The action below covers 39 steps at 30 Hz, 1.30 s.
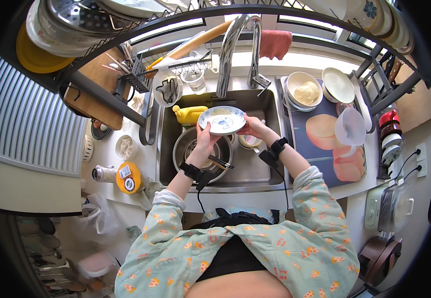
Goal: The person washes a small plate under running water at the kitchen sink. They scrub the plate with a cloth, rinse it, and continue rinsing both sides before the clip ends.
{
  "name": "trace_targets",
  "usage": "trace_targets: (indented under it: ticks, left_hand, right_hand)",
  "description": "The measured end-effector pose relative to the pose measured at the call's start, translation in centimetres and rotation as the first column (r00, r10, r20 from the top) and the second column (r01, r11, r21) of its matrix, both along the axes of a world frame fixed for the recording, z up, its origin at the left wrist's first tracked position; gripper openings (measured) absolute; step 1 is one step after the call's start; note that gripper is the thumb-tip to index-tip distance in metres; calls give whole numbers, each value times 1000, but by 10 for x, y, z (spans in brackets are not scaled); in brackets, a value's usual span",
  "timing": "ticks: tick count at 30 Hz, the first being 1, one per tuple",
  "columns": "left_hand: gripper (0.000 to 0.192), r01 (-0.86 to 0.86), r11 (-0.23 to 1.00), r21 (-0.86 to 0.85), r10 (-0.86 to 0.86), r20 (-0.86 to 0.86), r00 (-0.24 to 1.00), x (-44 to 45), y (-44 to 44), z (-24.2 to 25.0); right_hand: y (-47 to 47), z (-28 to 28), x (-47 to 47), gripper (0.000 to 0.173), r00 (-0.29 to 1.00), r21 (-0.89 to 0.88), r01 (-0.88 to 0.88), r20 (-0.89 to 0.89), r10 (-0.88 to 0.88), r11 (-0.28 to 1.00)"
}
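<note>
Over the stainless steel sink [254, 175] I hold a white dish with a blue floral pattern [222, 120]. My left hand [206, 139] grips its lower left rim, thumb on top, and my right hand [253, 127] grips its right side. Under the dish, in the left of the sink, stands a steel basin [180, 156] with chopsticks [220, 162] across its edge. A small bowl [251, 141] lies behind my right hand, partly hidden. A yellow bottle [193, 114] lies at the sink's back left. The chrome faucet [226, 63] arches above the sink's back edge.
Right of the sink, a bowl of dough [305, 91], a white bowl [338, 85] and a translucent strainer or scoop [351, 126] stand on a patterned mat [312, 156]. At left are a small bowl [126, 147] and an orange-wrapped container [129, 178]. A dish rack [107, 97] frames the top.
</note>
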<state>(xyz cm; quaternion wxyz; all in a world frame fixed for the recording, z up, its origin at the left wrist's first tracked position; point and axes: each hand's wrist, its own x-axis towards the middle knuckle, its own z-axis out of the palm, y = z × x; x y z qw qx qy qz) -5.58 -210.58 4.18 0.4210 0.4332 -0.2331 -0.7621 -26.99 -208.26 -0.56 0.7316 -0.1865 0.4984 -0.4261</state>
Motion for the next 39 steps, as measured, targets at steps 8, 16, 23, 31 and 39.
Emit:
trace_targets:
  ticks: [8,16,23,31,39]
  left_hand:
    - [52,88,996,-31,-71,361,930,5,-9,2]
    - [54,119,992,-37,-98,354,930,-8,-23,6]
    - [62,87,993,-76,-52,380,924,-23,-32,23]
    - [67,79,990,-115,-22,431,902,-29,-34,36]
    - [68,94,979,-182,17,530,848,-39,-41,29]
  right_hand:
    - [-9,-16,-52,26,794,-30,-182,-595,129,983]
    - [10,-16,-34,51,938,86,-218,-256,234,972]
    - [15,-35,12,36,971,-46,172,176,-162,984]
    - [14,-40,31,34,837,-70,377,453,-308,924]
    - [16,-45,51,34,785,0,425,497,-369,905]
